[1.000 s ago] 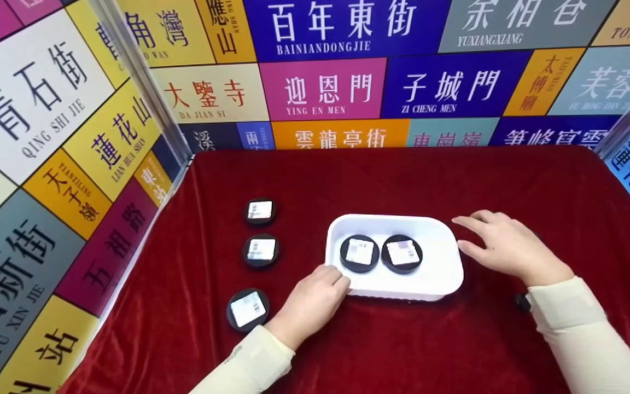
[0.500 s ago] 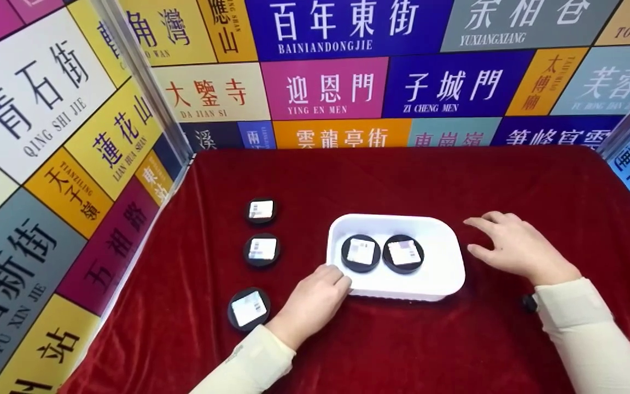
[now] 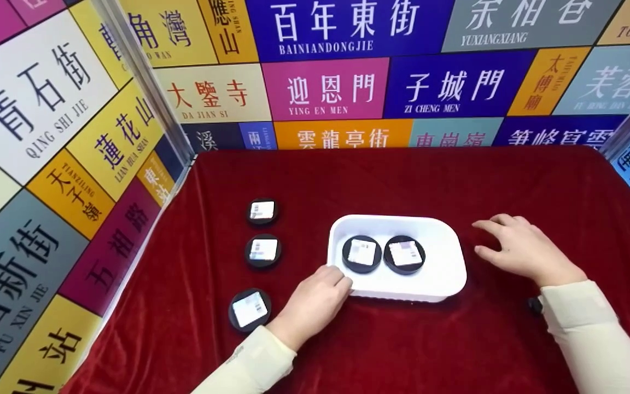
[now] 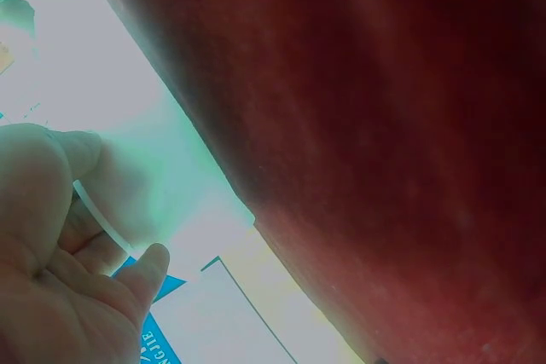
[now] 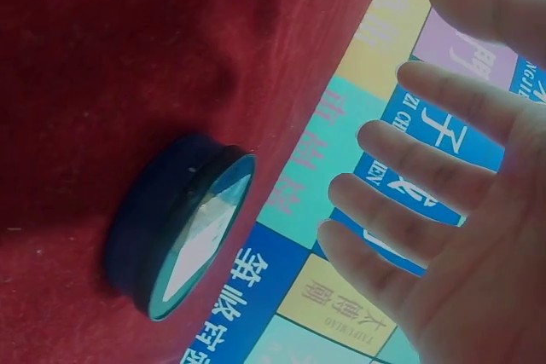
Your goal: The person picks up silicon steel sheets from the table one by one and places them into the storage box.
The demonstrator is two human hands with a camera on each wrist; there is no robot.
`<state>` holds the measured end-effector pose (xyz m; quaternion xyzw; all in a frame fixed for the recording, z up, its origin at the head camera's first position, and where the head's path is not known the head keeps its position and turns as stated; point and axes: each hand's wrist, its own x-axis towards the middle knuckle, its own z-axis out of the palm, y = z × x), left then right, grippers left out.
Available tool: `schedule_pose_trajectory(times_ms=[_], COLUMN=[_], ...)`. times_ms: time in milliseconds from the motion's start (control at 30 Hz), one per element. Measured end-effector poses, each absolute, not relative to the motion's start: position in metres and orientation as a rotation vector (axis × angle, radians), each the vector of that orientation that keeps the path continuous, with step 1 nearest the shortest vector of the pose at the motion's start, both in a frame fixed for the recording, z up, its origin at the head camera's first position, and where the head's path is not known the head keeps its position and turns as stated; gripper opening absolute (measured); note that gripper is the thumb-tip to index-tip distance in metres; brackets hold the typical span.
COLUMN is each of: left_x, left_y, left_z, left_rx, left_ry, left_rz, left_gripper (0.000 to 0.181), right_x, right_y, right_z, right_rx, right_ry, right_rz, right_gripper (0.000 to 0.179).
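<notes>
My left hand (image 3: 312, 301) grips the near left corner of a white plastic tub (image 3: 447, 268). In the left wrist view the fingers (image 4: 84, 153) and thumb hold the tub's rim. Two round black cases (image 3: 362, 254) with white labels lie side by side inside the tub, toward its left. To the right of the tub, my right hand (image 3: 531, 251) hovers with fingers spread, touching nothing. The right wrist view has another round black case (image 5: 183, 228) on the cloth near this hand; in the head view the hand or sleeve hides it.
Three more round black cases (image 3: 263, 250) with white labels stand in a column on the left of the red velvet cloth (image 3: 397, 180). Coloured panels (image 3: 323, 90) printed with characters enclose the table at the back and sides.
My right hand has drawn away from the tub's right end, moving right and slightly nearer. The left hand keeps its grip, and the cases stay where they were.
</notes>
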<state>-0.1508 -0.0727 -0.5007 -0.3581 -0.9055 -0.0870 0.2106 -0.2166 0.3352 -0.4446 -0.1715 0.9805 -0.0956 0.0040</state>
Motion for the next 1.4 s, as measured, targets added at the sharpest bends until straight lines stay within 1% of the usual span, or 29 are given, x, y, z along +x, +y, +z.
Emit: schedule_pose_trajectory(times_ms=[333,1400], left_x=[-0.15,-0.15], left_y=[-0.074,-0.072], left_z=[-0.501,-0.501], left_rx=[-0.99,-0.985], left_ry=[-2.522,-2.515], left_rz=[-0.234,-0.237], left_gripper=[0.016,0.014], right_x=[-0.22,-0.23], right_y=[0.348,0.375], right_z=[-0.454,-0.474], right_rx=[-0.485,-0.343], right_ry=[3.086,3.014], right_rz=[-0.322,-0.315], right_gripper=[0.05,0.062])
